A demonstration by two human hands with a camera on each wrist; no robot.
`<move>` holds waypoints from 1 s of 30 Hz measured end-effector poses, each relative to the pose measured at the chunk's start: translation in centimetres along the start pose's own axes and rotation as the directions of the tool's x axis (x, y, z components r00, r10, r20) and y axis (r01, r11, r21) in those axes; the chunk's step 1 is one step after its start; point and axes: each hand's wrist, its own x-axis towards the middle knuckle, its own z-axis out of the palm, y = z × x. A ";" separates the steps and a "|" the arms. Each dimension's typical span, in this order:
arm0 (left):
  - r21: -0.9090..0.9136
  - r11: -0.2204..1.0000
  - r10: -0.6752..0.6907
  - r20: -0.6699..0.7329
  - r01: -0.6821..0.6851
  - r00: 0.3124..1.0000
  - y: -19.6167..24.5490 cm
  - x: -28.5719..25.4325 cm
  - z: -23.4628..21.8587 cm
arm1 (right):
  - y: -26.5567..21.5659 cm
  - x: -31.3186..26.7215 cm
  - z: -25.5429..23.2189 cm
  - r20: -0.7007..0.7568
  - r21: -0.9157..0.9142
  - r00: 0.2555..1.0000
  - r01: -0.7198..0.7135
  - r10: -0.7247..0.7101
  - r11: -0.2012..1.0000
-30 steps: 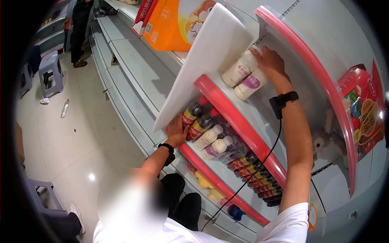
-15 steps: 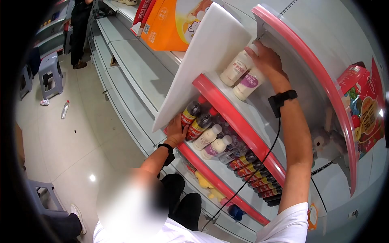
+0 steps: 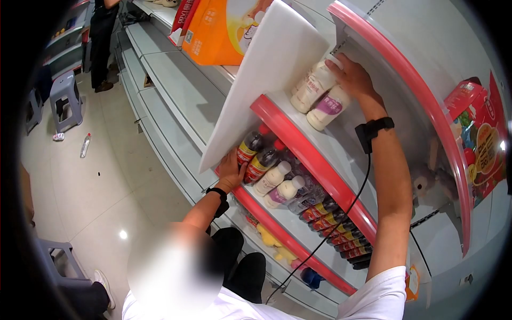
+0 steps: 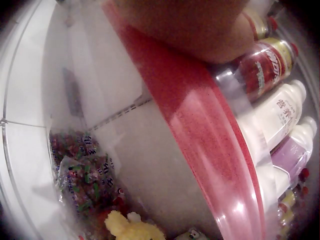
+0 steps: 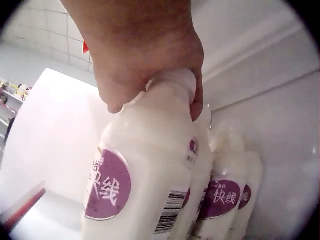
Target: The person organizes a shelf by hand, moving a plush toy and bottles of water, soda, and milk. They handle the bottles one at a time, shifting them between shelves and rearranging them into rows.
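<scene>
My right hand (image 3: 353,77) is on the upper shelf and grips a milk drink bottle (image 5: 137,145) with a purple label by its neck and cap. In the head view that milk drink bottle (image 3: 328,109) stands next to a pale-labelled milk bottle (image 3: 311,90). Further purple-labelled bottles (image 5: 222,197) are behind it in the right wrist view. My left hand (image 3: 230,169) rests on the lower shelf's front edge, beside a dark soda bottle (image 3: 249,146) with a red and yellow label. Most of its fingers are hidden in the left wrist view.
A white board (image 3: 261,80) stands upright at the shelves' left side. Red rails (image 3: 314,165) edge the shelves. Two milk bottles (image 3: 272,180) and several dark bottles (image 3: 346,242) fill the lower shelf. A black cable (image 3: 325,242) hangs from the right wrist across the shelves.
The purple-labelled bottle has shifted slightly under my right hand, which stays at its neck. My left hand has kept its place on the shelf edge.
</scene>
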 end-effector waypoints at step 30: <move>-0.019 1.000 0.009 0.020 -0.008 1.000 -0.4 0.2 0.1 | -6.6 -17.5 -11.4 -0.061 0.032 0.990 0.128 -0.126 0.991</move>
